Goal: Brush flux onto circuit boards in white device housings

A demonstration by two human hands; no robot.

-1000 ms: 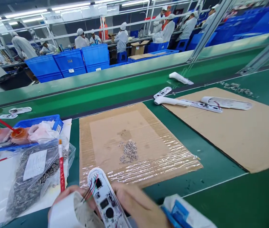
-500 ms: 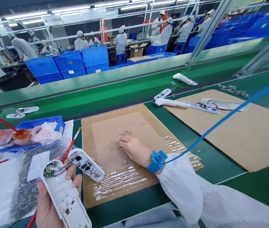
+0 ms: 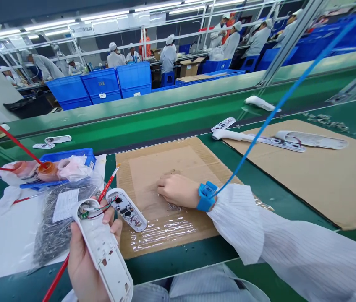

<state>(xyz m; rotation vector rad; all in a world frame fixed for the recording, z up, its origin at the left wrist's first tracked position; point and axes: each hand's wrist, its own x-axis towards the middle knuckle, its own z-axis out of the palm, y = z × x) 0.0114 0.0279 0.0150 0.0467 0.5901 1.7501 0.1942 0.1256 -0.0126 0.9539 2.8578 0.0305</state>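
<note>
My left hand (image 3: 86, 256) is wrapped round a white plastic housing (image 3: 108, 256) with wires at its top end. A circuit board in a white cover (image 3: 126, 209) hangs from those wires. A red-handled brush (image 3: 110, 182) is also held in that hand, its bristles pointing up. My right hand (image 3: 178, 191), with a blue wrist strap (image 3: 207, 196), rests on the taped cardboard (image 3: 153, 243), fingers bent together beside small screws (image 3: 174, 206). Whatever its fingertips hold is hidden.
Left, a blue tray (image 3: 88, 157) holds jars, near a bag of screws (image 3: 52, 239). Right, a second cardboard sheet (image 3: 323, 180) bears white housings (image 3: 313, 139). A blue cord (image 3: 278, 105) runs up from my wrist. People in white work beyond the green conveyor (image 3: 134, 126).
The view has shifted, so most things sit farther right. My left hand still holds the housing and brush. My right hand stays over the screws, its fingers still bent.
</note>
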